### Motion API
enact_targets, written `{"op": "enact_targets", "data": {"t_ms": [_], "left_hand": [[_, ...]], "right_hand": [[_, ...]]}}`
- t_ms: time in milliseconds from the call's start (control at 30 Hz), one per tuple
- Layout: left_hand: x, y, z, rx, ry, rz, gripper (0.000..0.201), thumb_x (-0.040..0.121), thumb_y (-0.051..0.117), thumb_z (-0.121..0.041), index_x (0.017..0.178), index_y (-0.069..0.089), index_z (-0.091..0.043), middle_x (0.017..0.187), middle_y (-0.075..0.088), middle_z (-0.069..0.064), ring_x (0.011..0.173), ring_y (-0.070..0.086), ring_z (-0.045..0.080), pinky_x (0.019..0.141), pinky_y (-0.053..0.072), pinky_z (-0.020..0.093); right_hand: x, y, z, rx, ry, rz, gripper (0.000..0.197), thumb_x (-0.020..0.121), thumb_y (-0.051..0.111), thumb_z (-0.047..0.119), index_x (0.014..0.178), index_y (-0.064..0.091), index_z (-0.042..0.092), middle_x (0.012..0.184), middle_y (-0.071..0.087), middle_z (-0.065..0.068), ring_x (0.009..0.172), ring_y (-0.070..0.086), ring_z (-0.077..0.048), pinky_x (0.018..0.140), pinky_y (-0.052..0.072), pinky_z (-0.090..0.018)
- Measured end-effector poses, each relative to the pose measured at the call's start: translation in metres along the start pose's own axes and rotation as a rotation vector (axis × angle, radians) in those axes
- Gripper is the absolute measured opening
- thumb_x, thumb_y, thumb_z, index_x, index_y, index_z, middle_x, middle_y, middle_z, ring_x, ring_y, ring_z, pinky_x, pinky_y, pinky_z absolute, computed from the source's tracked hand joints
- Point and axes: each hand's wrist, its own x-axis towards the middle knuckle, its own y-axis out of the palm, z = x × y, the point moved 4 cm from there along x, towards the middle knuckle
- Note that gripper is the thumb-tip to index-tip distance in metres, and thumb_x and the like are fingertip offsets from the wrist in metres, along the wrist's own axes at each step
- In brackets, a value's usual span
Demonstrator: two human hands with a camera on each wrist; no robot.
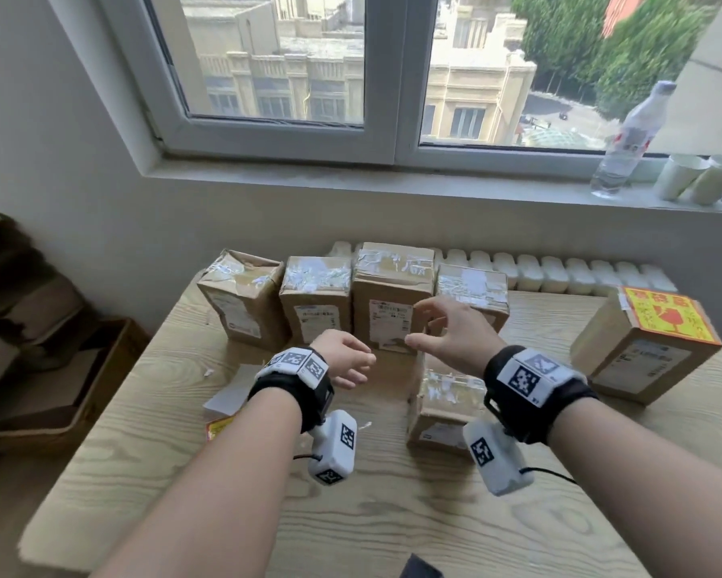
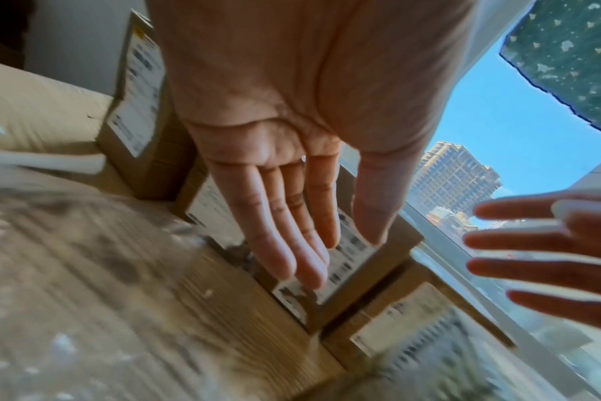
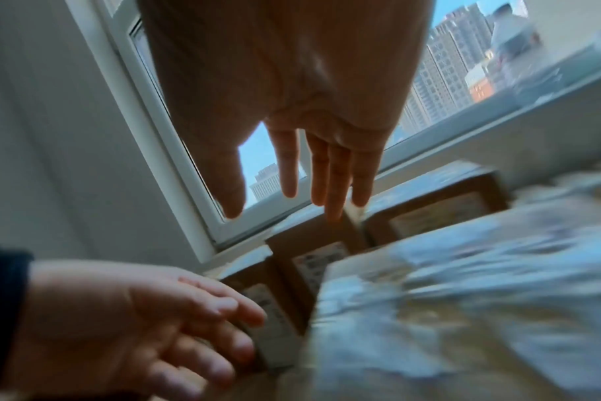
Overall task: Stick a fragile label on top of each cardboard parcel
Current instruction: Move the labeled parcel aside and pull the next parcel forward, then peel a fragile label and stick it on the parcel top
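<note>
Both hands empty, raised over table [image 1: 392,527]. Left hand [image 1: 347,362] loosely extended, fingers relaxed and nearly straight in left wrist view; right hand [image 1: 451,331] spread wide, thumb apart from fingers, holding nothing. Near parcel [image 1: 442,404] directly below right hand, top bare of label, taped. Row of four parcels [image 1: 315,302] behind it at table's far edge, tops likewise unlabelled. One labelled parcel [image 1: 643,348] well apart at right, yellow fragile label [image 1: 666,314] on top. Label stack [image 1: 226,410] at left, partly hidden by left forearm.

Judged step: reaching for next parcel. Advice: steady near parcel with right hand, fetch one label with left, centre on top, press flat from middle outward over uneven tape.
</note>
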Motion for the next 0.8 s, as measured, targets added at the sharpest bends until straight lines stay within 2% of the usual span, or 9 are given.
{"op": "enact_targets", "data": {"t_ms": [167,233,367,500,567,633,667,733,800], "left_hand": [[0.003,-0.072,0.075,0.011,-0.107,-0.312,0.006,0.084,0.064,-0.008,0.084,0.067,-0.013,0.071,0.066,0.004,0.059,0.06,0.014,0.052,0.047,0.024],[0.002,-0.096,0.107,0.0,-0.153,-0.393,0.009,0.079,0.067,-0.005,0.087,0.072,-0.007,0.072,0.068,0.01,0.06,0.058,0.02,0.058,0.047,0.026],[-0.002,-0.129,0.159,0.084,-0.275,-0.438,0.014,0.079,0.069,-0.014,0.09,0.074,-0.019,0.099,0.072,0.006,0.095,0.066,0.027,0.083,0.051,0.028],[-0.008,-0.144,0.197,0.098,-0.372,-0.501,0.023,0.082,0.068,-0.019,0.105,0.072,-0.018,0.115,0.069,0.006,0.108,0.061,0.029,0.086,0.045,0.028],[-0.011,-0.148,0.211,0.067,-0.413,-0.523,0.028,0.079,0.071,-0.025,0.105,0.072,-0.015,0.113,0.069,0.011,0.104,0.062,0.031,0.081,0.046,0.029],[-0.012,-0.149,0.224,0.042,-0.483,-0.534,0.038,0.072,0.073,-0.026,0.107,0.07,-0.01,0.111,0.068,0.016,0.1,0.062,0.034,0.08,0.05,0.032],[-0.012,-0.148,0.228,0.033,-0.521,-0.528,0.047,0.069,0.074,-0.024,0.112,0.065,-0.007,0.115,0.065,0.018,0.103,0.061,0.035,0.084,0.051,0.035],[-0.009,-0.143,0.237,-0.007,-0.575,-0.5,0.065,0.063,0.079,-0.021,0.12,0.053,-0.005,0.122,0.059,0.019,0.107,0.06,0.036,0.09,0.051,0.039],[-0.004,-0.138,0.243,-0.073,-0.572,-0.467,0.073,0.053,0.081,-0.02,0.117,0.051,-0.004,0.113,0.063,0.018,0.099,0.065,0.035,0.085,0.055,0.04]], "right_hand": [[0.025,0.074,0.05,0.054,0.053,0.188,0.036,0.089,0.061,0.027,0.124,0.059,0.018,0.115,0.066,0.0,0.106,0.061,-0.016,0.095,0.049,-0.03],[0.033,0.107,0.054,0.016,0.106,0.249,0.034,0.09,0.056,0.023,0.123,0.06,0.017,0.117,0.066,-0.002,0.108,0.06,-0.018,0.094,0.046,-0.027],[0.043,0.154,0.051,-0.001,0.259,0.31,0.035,0.089,0.048,0.014,0.122,0.063,0.015,0.127,0.062,-0.005,0.119,0.056,-0.023,0.098,0.043,-0.028],[0.044,0.177,0.036,0.142,0.496,0.138,0.03,0.088,0.044,0.009,0.112,0.059,0.014,0.114,0.06,-0.008,0.11,0.058,-0.028,0.096,0.047,-0.036],[0.046,0.19,0.023,0.265,0.591,0.104,0.022,0.085,0.043,0.006,0.101,0.056,0.014,0.109,0.063,-0.01,0.101,0.063,-0.031,0.092,0.052,-0.043],[0.045,0.208,0.017,0.42,0.682,0.203,0.022,0.088,0.042,-0.001,0.104,0.057,0.005,0.106,0.067,-0.024,0.083,0.068,-0.035,0.075,0.058,-0.041],[0.041,0.216,0.016,0.474,0.716,0.268,0.02,0.092,0.04,-0.003,0.104,0.056,-0.001,0.101,0.066,-0.028,0.069,0.067,-0.033,0.059,0.058,-0.033],[0.031,0.226,0.02,0.451,0.725,0.352,0.022,0.098,0.032,0.0,0.098,0.054,-0.007,0.084,0.062,-0.027,0.041,0.061,-0.029,0.033,0.047,-0.024],[0.024,0.238,0.02,0.529,0.741,0.429,0.021,0.097,0.037,-0.004,0.109,0.053,-0.009,0.083,0.061,-0.021,0.034,0.058,-0.024,0.032,0.046,-0.024]]}}
